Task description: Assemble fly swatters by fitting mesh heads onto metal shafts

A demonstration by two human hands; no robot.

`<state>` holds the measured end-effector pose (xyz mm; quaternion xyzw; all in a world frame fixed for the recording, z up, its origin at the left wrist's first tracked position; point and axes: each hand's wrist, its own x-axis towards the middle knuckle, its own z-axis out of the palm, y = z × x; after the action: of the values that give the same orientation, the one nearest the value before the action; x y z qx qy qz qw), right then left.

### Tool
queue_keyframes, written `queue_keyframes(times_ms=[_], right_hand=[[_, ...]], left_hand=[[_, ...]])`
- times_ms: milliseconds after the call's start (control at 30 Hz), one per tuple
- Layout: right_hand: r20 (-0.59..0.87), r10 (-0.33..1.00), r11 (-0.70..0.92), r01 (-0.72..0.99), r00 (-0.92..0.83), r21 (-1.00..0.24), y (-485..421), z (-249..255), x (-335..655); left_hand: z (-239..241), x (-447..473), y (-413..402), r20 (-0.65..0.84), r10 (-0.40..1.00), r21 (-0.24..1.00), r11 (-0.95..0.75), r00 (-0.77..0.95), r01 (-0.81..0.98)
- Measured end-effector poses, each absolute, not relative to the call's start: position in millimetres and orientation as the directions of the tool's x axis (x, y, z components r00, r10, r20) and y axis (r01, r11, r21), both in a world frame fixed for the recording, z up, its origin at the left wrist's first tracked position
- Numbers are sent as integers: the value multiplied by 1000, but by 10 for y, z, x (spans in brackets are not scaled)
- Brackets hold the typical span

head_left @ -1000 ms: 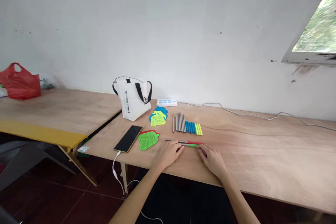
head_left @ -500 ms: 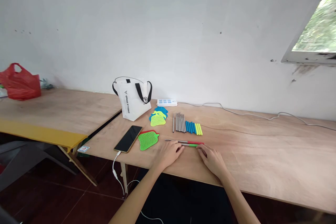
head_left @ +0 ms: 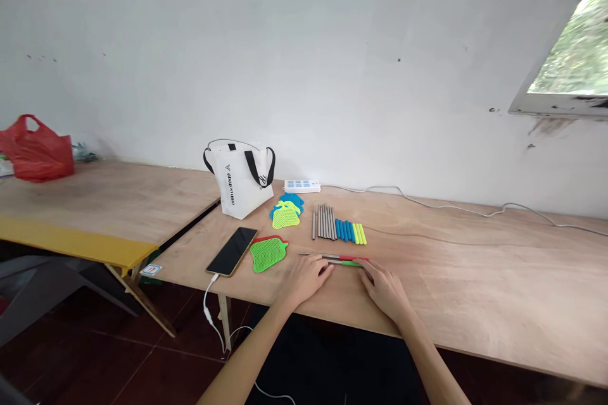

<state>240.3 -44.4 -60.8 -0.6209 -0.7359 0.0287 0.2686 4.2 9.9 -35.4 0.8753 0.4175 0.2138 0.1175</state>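
Location: on the pale wooden desk [head_left: 498, 278], just in from the near edge, a slim grey metal rod with a red cylindrical sleeve [head_left: 341, 257] and, alongside on the near-edge side, a slim grey metal rod with a green cylindrical sleeve [head_left: 348, 262]. Long axes: side to side, roughly parallel to the near edge, bare metal toward the left edge, sleeves toward the right.

Left hand [head_left: 306, 275]: palm down, fingers loosely bent over the bare metal, nearer to that end. Right hand [head_left: 384, 288]: palm down, fingers part-curled at the sleeved ends, nearer to the sleeves. Cannot tell, for either, whether gripping or merely resting.

Toward the left edge: a leaf-shaped green plastic mesh paddle [head_left: 269, 255], overlapping a red plastic paddle [head_left: 275, 238]. Toward the far edge: a row of bare grey metal rods [head_left: 327, 223], roughly at right angles to the sleeved pair, with blue cylindrical sleeves [head_left: 344, 230] adjoining.
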Motion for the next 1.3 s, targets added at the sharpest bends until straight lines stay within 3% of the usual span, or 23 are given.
queue_keyframes(times_ms=[133, 333, 467, 600, 700, 767, 967, 1300], right_hand=[[364, 926, 249, 889, -103, -384, -439, -627, 2412], [433, 890, 290, 911, -144, -293, -431, -639, 2432], [478, 860, 310, 926, -178, -214, -417, -645, 2438], [493, 851, 300, 938, -180, -176, -394, -668, 2433], [481, 857, 307, 932, -184, -191, -393, -663, 2423], [463, 861, 334, 920, -209, -205, -404, -646, 2413], [446, 851, 407, 884, -277, -229, -430, -606, 2393], [472, 871, 336, 864, -134, -374, -426, -614, 2438]], left_hand=[[-377, 45, 102, 291, 778, 396, -628, 557, 670], [-254, -72, 129, 227, 798, 485, -590, 559, 645], [-21, -365, 191, 226, 884, 529, -463, 408, 711], [75, -730, 295, 275, 939, 297, -287, 206, 911], [15, -921, 378, 197, 974, 111, -135, 111, 985], [-34, -987, 421, 130, 989, 51, -77, 70, 996], [-20, -1004, 443, 15, 999, 55, -46, 46, 997], [-5, -955, 431, 67, 998, 42, -23, 21, 999]])
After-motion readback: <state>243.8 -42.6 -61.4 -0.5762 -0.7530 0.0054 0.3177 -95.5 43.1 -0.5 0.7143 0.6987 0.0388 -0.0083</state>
